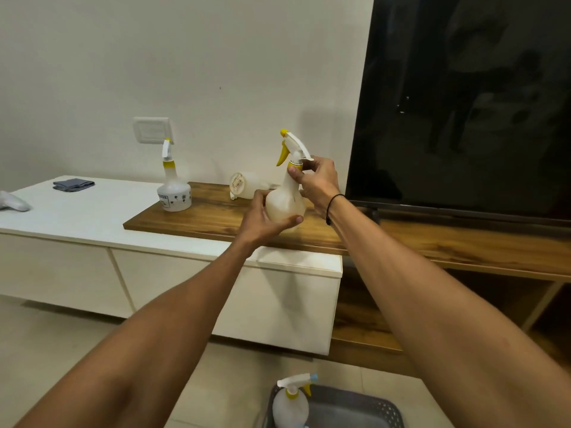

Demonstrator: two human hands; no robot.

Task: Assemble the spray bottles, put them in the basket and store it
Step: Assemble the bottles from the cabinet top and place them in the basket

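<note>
I hold a translucent white spray bottle [285,202] upright above the wooden shelf [197,216]. My left hand [262,216] cups its round body from below. My right hand [315,180] pinches the yellow collar under its white and yellow trigger head [292,146]. A second assembled bottle [173,189] stands on the shelf's left end. Behind my left hand a headless bottle [247,185] lies on its side. On the floor, a grey perforated basket [364,409] holds another assembled bottle [292,403].
A white cabinet [77,211] carries a folded grey cloth [73,184] and a white object [14,203] at the left edge. A large dark TV screen [463,103] stands at the right. A wall socket plate [151,129] sits behind the standing bottle.
</note>
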